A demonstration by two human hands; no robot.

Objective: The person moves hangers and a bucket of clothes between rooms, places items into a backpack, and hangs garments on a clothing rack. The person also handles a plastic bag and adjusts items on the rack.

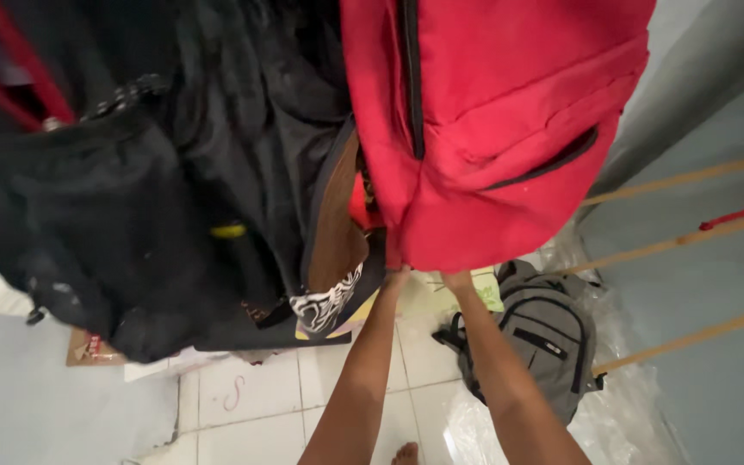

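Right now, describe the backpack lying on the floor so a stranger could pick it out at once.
Start at the big red backpack hanging at the top, which both hands reach up to. Drop straight down past its lower edge to the white tiled floor, where clear plastic sheeting lies. The grey backpack rests there: the only grey bag, with black zips, and the only one not hanging.

White tiled floor (260, 413) bears grey backpack (544, 336).

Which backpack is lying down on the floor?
The grey backpack, lying on clear plastic beside the right arm. The red backpack hangs up high, where both hands reach its bottom edge, and the black bags hang too.
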